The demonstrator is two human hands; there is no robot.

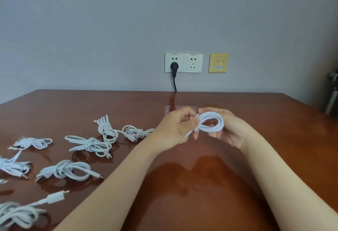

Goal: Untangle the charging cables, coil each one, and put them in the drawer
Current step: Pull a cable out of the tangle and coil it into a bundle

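Observation:
A white charging cable [213, 122] is wound into a small coil above the middle of the brown table [201, 176]. My right hand [225, 130] cups the coil from behind, and my left hand [175, 126] pinches its left side, where the strands gather. Both hands hover above the table. Several other white cables lie knotted into bundles on the table's left: one at the back [107, 128], one beside it [136, 132], one in the middle [91, 145], one nearer [67, 170]. No drawer is in view.
More white cable bundles lie at the far left [33, 143] and the bottom left corner [16, 214]. On the grey wall are a white double socket [183, 63] with a black plug [174, 67] and a yellow plate [218, 63]. A dark object [332, 93] stands at the right edge.

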